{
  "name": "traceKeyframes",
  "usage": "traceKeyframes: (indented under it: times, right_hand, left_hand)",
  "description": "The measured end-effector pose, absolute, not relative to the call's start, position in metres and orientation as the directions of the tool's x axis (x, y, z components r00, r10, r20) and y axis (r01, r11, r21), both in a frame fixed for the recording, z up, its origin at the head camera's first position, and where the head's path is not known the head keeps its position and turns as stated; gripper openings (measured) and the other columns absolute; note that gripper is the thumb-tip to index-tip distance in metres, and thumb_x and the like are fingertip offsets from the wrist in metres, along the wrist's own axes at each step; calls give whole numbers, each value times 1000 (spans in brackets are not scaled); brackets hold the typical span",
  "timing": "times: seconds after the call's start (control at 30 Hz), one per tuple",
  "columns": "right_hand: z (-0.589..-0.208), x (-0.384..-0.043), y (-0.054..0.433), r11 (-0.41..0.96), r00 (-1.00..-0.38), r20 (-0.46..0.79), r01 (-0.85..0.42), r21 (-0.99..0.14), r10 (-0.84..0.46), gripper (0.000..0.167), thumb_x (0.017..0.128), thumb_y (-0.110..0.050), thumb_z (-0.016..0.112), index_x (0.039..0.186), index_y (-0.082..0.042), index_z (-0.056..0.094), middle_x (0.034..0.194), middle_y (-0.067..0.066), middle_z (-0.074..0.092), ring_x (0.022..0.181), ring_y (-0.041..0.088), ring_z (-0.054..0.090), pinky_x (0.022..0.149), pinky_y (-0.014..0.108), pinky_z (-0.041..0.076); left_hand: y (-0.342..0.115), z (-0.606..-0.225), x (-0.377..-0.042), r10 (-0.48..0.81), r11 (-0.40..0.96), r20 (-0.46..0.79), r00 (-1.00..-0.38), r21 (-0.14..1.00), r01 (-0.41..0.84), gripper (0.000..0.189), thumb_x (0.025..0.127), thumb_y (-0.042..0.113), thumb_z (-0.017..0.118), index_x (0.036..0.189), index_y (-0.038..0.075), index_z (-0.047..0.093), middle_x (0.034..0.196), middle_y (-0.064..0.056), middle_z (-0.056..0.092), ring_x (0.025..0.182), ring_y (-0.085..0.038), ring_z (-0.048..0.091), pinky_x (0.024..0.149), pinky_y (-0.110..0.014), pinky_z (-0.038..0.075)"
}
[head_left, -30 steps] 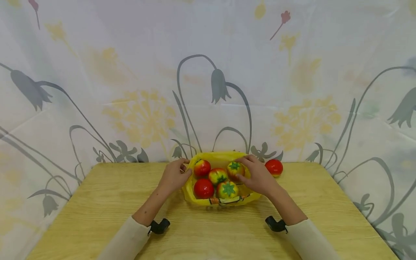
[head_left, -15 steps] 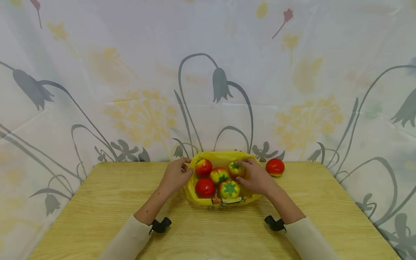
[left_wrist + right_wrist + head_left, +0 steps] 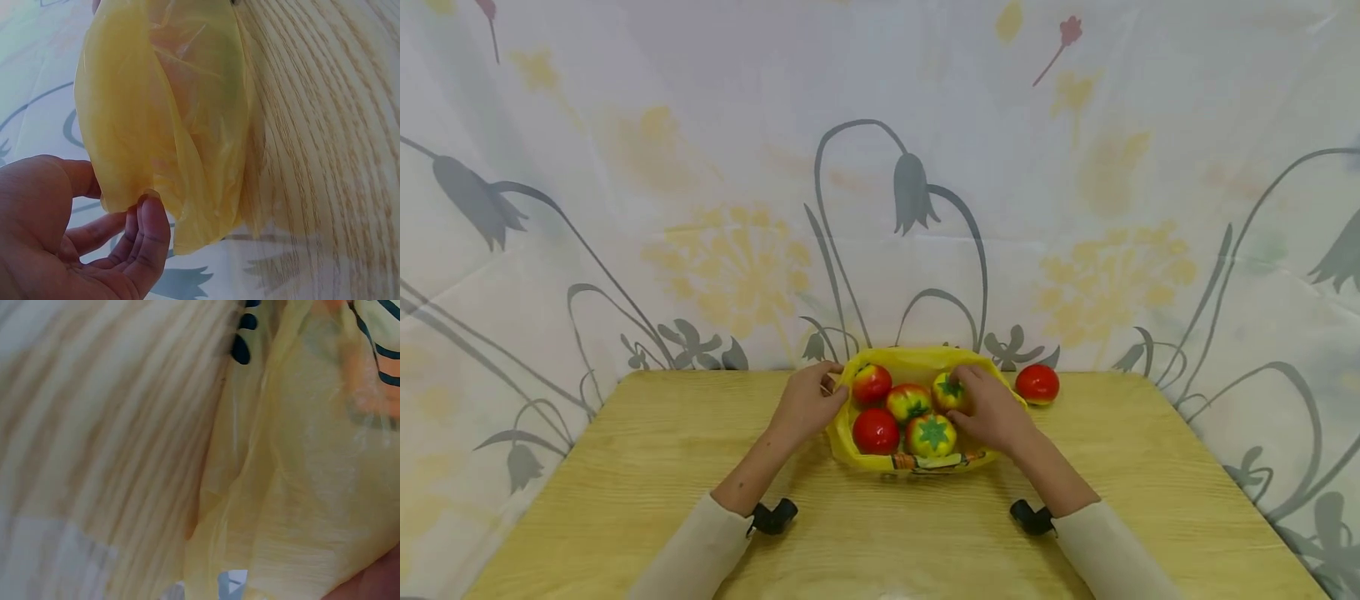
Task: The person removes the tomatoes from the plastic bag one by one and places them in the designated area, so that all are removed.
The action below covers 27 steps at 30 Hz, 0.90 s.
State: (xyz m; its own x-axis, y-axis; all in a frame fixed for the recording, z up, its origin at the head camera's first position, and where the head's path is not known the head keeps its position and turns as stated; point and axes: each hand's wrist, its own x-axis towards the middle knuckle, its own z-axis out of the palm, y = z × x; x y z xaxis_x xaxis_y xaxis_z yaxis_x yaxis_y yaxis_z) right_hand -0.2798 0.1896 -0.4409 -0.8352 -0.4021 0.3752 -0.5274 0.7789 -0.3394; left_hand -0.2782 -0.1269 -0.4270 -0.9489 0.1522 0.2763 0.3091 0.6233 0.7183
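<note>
A yellow plastic bag (image 3: 850,457) stands with its mouth spread wide on the table. Several shiny tomatoes lie inside: a red tomato (image 3: 876,431) at the front left, another tomato (image 3: 872,384) behind it, and yellow-green ones with green star-shaped tops. My left hand (image 3: 805,404) pinches the bag's left rim; the left wrist view shows its fingertips on the thin plastic (image 3: 169,125). Reaching over the right rim, my right hand (image 3: 992,408) curls its fingers and thumb round the back right tomato (image 3: 945,392), partly covering it. The right wrist view shows mostly the bag's side (image 3: 300,487).
One red tomato (image 3: 1037,384) lies outside the bag, at the back right of the wooden table (image 3: 880,542). A flower-patterned cloth (image 3: 737,167) hangs behind the table's back edge. Black wrist mounts (image 3: 774,517) stick out inward from both sleeves.
My right hand has settled further over the back right tomato and hides more of it. The left hand keeps its place at the bag's rim. The head view has shifted slightly.
</note>
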Motion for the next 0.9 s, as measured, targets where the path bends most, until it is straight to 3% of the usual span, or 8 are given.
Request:
traceKeyframes:
  times: [0.9]
  right_hand:
    - [-425, -273, 192, 779, -852, 364, -503, -375, -376, 52, 85, -13, 87, 131, -1, 65, 133, 20, 65, 116, 39, 65, 99, 55, 55]
  left_hand:
    - [-128, -427, -282, 154, 619, 260, -953, 727, 299, 35, 97, 13, 69, 130, 0, 71, 93, -9, 70, 80, -21, 66, 65, -31, 53]
